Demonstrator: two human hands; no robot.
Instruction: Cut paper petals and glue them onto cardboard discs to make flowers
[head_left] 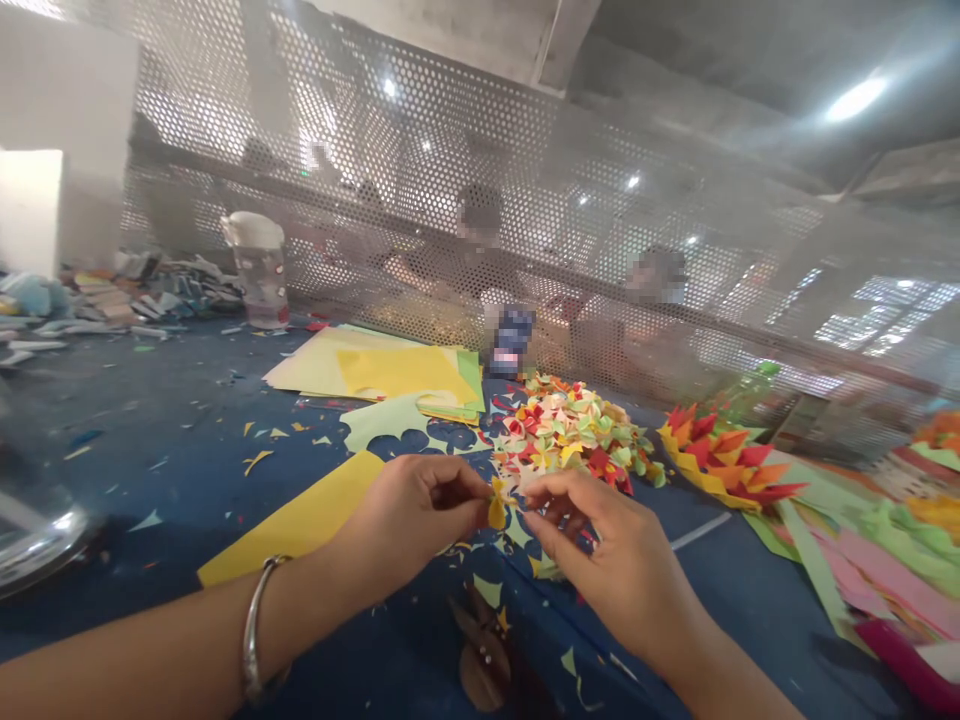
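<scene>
My left hand (pixel 431 510) is closed in a pinch on a small yellow paper flower (pixel 497 505). Close to the flower's right side is my right hand (pixel 600 530), its thumb and index finger curved and slightly apart. Whether its fingertips touch a petal I cannot tell. Just behind both hands rises a heap of small folded paper flowers (pixel 581 425) in red, yellow, white and pale green. Below them, on the dark blue tablecloth (pixel 315 650), lie scissors (pixel 484 650) among paper scraps. A yellow sheet (pixel 300 530) lies partly behind my left wrist.
Stacked yellow and green sheets (pixel 375 365) lie behind, beside a cut-out pale green sheet (pixel 390 420). A phone (pixel 512 340) stands at the mesh panel (pixel 337 230). An orange-red paper flower (pixel 727 460) is at right, a lidded cup (pixel 259 270) at left. People sit beyond the mesh.
</scene>
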